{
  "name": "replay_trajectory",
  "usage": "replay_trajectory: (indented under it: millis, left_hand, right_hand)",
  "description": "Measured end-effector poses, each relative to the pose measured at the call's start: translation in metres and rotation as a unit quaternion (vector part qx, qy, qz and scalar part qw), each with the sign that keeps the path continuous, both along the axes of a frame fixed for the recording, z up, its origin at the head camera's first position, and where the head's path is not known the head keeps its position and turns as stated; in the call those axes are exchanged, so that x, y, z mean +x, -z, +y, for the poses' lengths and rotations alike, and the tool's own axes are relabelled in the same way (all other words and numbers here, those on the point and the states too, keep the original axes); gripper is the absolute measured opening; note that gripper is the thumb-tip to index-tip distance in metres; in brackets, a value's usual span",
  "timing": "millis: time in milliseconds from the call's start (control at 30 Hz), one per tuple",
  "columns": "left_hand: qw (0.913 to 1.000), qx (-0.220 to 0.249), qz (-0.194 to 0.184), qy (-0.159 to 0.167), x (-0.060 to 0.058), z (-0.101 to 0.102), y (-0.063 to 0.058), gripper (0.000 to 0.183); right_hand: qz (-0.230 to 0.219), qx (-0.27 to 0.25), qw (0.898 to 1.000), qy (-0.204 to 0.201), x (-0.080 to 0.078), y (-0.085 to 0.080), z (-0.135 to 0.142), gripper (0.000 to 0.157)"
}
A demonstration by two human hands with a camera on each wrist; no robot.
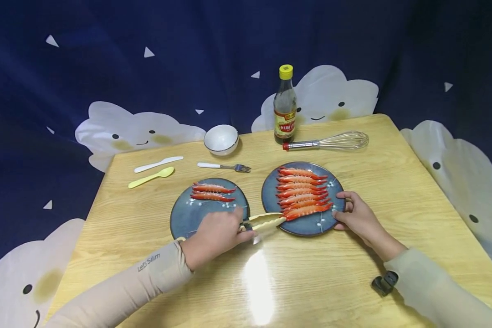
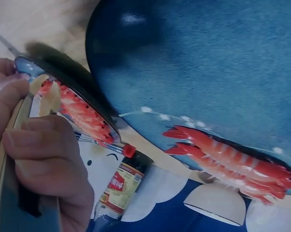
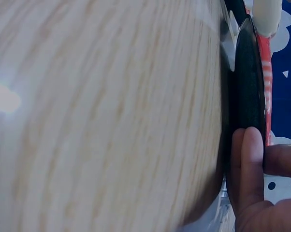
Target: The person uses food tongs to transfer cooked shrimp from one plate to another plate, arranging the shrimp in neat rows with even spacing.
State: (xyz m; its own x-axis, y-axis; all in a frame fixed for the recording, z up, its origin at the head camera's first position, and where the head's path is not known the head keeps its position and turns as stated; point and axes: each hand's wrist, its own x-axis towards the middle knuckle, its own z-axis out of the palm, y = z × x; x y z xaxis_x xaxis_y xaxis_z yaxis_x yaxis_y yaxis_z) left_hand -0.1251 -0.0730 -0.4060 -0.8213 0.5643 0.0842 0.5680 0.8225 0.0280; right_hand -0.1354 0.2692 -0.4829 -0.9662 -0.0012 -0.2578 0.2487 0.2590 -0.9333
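My left hand [image 1: 217, 234] grips tongs [image 1: 268, 221] with pale yellow tips. The tips reach over the near-left rim of the right blue plate [image 1: 320, 224], at the tail end of the nearest red shrimp [image 1: 307, 211]; whether they pinch it I cannot tell. Several more shrimp lie in a row behind it. My right hand [image 1: 360, 219] pinches that plate's right rim, with fingers [image 3: 252, 159] against the underside in the right wrist view. On the left blue plate [image 1: 186, 216], two shrimp [image 2: 232, 162] lie side by side near the far edge. My left forearm covers part of its near rim.
Behind the plates are a white bowl [image 1: 221, 140], a fork [image 1: 225, 167], a sauce bottle [image 1: 285, 107] with a yellow cap and a whisk [image 1: 332, 142]. A white knife [image 1: 159, 164] and a yellow spoon [image 1: 151, 177] lie at the left. A dark blue curtain [image 1: 213, 36] hangs behind the table.
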Motion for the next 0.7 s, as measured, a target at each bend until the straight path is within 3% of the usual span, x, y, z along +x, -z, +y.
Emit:
replay_trajectory:
  millis: [300,567,700]
  left_hand:
    - [0.9991,-0.018,-0.023,-0.030,0.000,0.009,0.000,0.051]
    - [0.9976,-0.035,-0.039,-0.046,0.001,0.012,0.000,0.057]
    - [0.9968,-0.038,-0.046,-0.053,0.003,0.013,0.000,0.058]
  right_hand:
    - [-0.008,-0.003,1.000,-0.006,0.004,-0.021,-0.008,0.056]
    - [-0.009,0.004,1.000,-0.009,0.004,-0.020,-0.006,0.057]
    - [-0.010,-0.002,1.000,0.004,0.002,-0.008,-0.003,0.057]
